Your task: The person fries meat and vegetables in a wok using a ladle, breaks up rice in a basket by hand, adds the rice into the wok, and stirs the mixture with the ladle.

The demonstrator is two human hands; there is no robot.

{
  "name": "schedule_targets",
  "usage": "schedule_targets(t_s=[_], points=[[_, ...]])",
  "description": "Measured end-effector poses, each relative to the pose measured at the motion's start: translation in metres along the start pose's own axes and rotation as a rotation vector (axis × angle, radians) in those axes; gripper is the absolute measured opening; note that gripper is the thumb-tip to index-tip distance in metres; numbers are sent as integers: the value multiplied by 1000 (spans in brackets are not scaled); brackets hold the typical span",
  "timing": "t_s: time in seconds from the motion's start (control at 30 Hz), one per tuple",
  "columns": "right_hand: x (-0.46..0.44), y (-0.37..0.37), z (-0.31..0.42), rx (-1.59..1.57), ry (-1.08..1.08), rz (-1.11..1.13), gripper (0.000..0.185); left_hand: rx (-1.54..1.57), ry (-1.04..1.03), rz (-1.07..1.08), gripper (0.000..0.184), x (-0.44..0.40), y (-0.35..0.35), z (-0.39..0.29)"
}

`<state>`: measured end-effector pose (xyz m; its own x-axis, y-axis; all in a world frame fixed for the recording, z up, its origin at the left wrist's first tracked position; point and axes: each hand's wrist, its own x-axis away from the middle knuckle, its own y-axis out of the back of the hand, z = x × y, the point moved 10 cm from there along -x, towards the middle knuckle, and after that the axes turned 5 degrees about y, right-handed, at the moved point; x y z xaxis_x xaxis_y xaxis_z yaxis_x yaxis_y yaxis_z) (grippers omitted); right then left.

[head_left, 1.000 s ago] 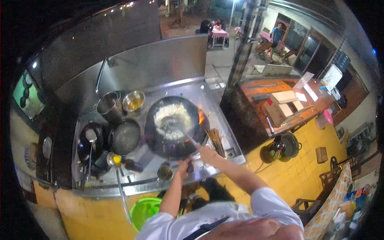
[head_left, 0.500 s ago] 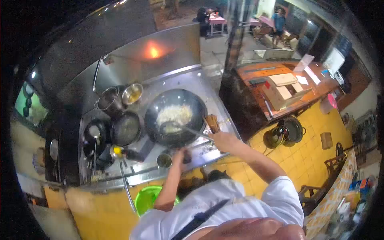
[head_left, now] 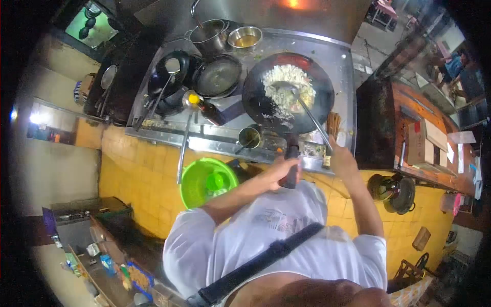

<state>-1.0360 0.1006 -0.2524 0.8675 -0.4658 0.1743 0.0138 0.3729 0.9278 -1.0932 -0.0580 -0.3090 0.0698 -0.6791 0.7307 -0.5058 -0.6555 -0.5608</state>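
On the counter (head_left: 339, 69), the wok (head_left: 253, 102) holds pale food (head_left: 273, 79). My right fingers (head_left: 335, 149) wrap the ladle (head_left: 313, 116) dipped inside, my left fingers (head_left: 290, 163) the wok handle (head_left: 292, 146); nearby, a bowl (head_left: 232, 37) holds yellowish liquid (head_left: 246, 41).

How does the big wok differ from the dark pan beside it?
The wok is larger than the pan. The wok holds white food and a ladle; the pan holds neither. The left hand grips the wok's handle, while no hand touches the pan. Both are round and dark.
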Motion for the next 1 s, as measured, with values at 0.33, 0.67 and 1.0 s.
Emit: schedule_targets(t_s=[0.33, 0.67, 1.0], points=[[-5, 17, -43, 280, -75, -30, 60, -10, 15, -13, 18, -25, 21, -2], [-58, -62, -45, -19, 574, -503, 38, -120, -405, -121, 19, -153, 101, -58], [-103, 102, 5, -1402, 263, -80, 31, -696, -995, -613, 26, 0, 117, -47]])
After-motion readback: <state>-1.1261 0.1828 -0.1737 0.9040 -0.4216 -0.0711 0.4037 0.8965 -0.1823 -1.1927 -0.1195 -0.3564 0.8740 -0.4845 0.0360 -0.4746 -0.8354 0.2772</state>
